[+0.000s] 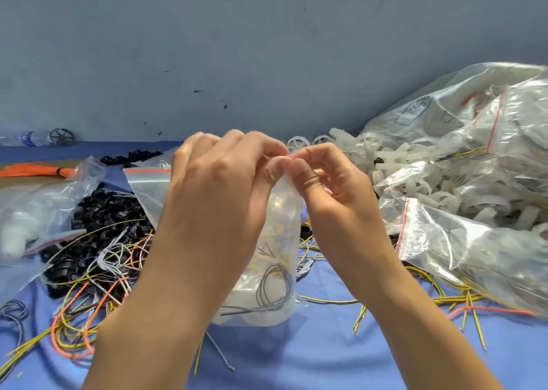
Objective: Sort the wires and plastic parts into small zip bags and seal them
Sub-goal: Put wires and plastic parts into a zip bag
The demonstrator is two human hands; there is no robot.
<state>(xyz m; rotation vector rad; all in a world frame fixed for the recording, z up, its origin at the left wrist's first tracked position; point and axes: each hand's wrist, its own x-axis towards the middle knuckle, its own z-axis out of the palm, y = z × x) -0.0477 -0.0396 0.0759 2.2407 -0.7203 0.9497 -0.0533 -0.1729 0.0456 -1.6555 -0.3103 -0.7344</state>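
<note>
Both hands pinch the red zip strip: left hand (219, 182), right hand (332, 188). The clear zip bag (275, 271) hangs toward six o'clock, grey wire coils (274, 286) inside.

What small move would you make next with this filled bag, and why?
Probably slide the left hand and right hand apart along the red zip strip they both pinch, sealing the zip bag; grey wires already lie inside.

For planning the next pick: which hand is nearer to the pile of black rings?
Left. The left hand is just right of the black rings; the right hand is farther right, beyond the zip bag both pinch.
</note>
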